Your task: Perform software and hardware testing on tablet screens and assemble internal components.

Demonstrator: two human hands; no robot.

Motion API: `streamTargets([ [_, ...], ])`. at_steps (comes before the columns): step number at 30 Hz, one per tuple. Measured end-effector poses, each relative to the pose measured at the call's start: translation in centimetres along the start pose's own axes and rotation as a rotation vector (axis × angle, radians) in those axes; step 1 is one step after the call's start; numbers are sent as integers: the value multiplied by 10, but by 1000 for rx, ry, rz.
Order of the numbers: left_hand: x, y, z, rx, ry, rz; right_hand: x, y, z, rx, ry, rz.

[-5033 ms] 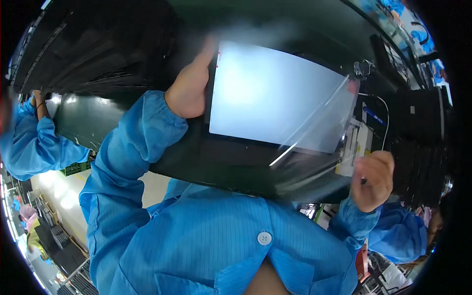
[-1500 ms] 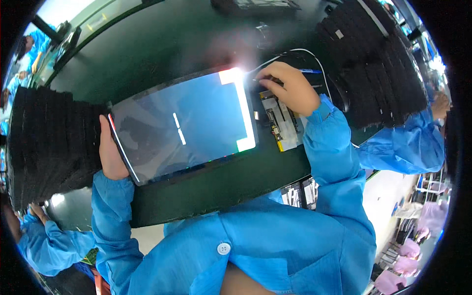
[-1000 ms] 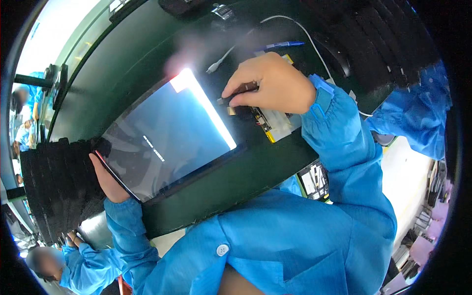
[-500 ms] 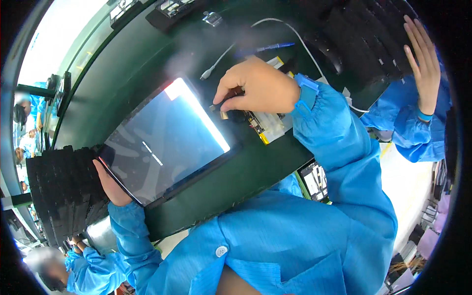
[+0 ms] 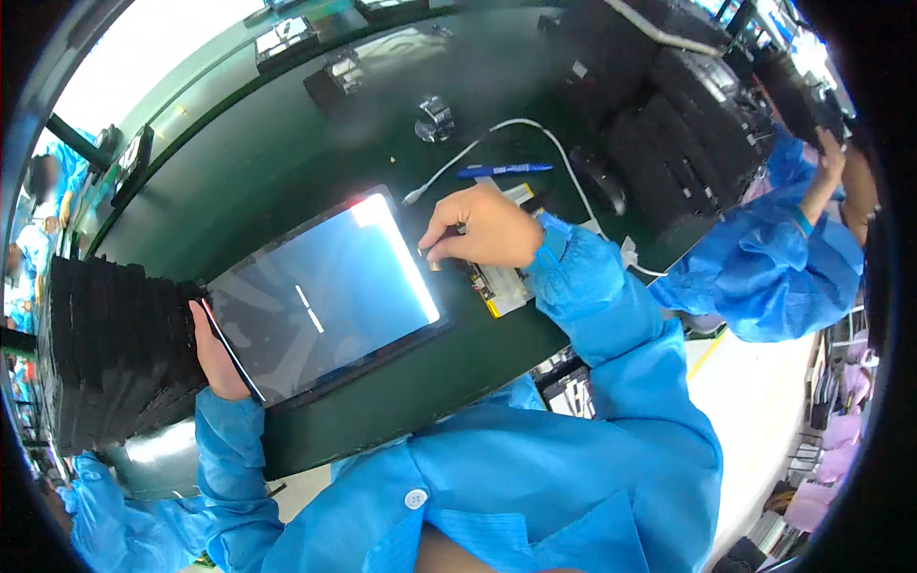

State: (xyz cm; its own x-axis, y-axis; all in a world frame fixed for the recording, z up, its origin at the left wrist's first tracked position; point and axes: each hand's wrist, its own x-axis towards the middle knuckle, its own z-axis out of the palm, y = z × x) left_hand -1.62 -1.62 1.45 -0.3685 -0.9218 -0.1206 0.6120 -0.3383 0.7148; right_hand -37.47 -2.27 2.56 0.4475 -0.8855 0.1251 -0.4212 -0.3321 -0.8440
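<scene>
A large tablet [image 5: 315,306] lies tilted on the dark green bench, its lit screen bearing a short white line of marks and a bright glare along the right edge. My left hand [image 5: 218,358] grips its left edge, fingers mostly hidden beneath. By the right edge, my right hand [image 5: 482,226] is closed in a pinch on a small gold-tipped piece [image 5: 435,266], too small to make out fully. Under and beside that hand lies an opened-up board with battery [image 5: 501,289], edged in yellow and partly covered by the wrist.
Beyond the right hand are a blue pen [image 5: 504,171], a white cable [image 5: 521,121] and a small clear-and-metal object [image 5: 435,119]. Black stacked trays [image 5: 115,353] stand at left, more black stacks [image 5: 683,143] at right. A co-worker's hand [image 5: 829,167] is at far right.
The view has shifted, so the bench and its things sit differently in it. My right hand keeps its pinch beside the tablet; my left stays on the tablet's edge. The co-worker's hand has moved away.
</scene>
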Motion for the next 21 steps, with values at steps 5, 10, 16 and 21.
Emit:
streamTargets([
  [5,0,-3,8,-5,192,3,5,-6,0,10,-18,-34],
  [10,0,-2,7,-91,11,-75,-1,-4,-3,-28,-32,-19],
  [16,2,-2,-7,-3,95,-8,-59,25,-51,-792,619,-197],
  [21,4,-2,-18,20,136,23,-102,65,-67,-1072,562,43],
])
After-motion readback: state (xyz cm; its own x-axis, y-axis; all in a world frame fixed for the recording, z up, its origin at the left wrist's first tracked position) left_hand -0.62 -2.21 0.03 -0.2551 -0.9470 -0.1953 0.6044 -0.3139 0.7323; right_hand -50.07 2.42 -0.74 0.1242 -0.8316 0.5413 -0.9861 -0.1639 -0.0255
